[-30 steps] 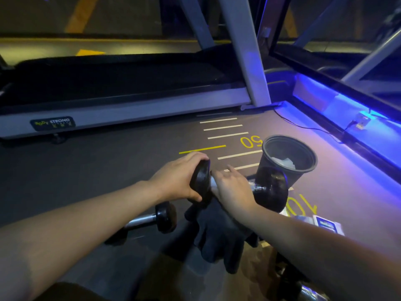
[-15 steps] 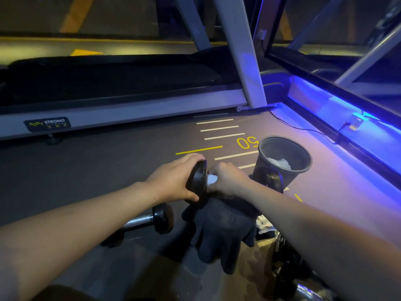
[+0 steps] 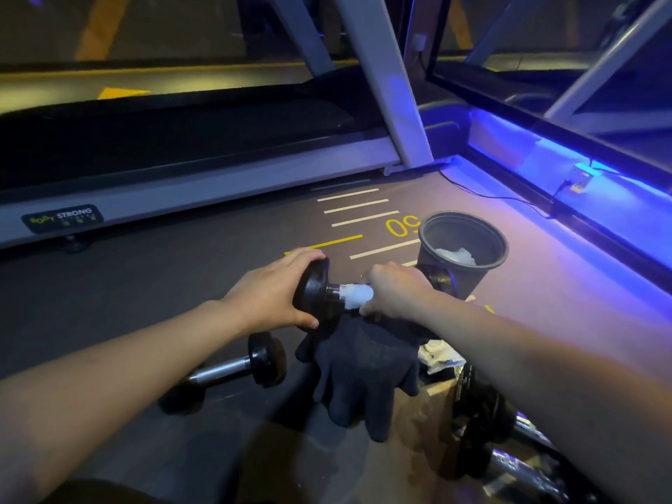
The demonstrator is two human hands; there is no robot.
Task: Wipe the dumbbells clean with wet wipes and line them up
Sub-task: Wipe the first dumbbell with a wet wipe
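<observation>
The left hand (image 3: pixel 271 291) grips the dumbbell (image 3: pixel 315 289) by its end; at three o'clock, the right hand (image 3: pixel 396 291) pinches a wipe (image 3: pixel 358 295) around its bar.

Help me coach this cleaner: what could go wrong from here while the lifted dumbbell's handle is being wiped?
1. The left hand holds the dumbbell only by its round end, so it might slip and drop onto the black glove or the dumbbell on the floor.
2. The far end sits close to the black bin; a hard stroke of the wet wipe by the right hand could tip it.
</observation>
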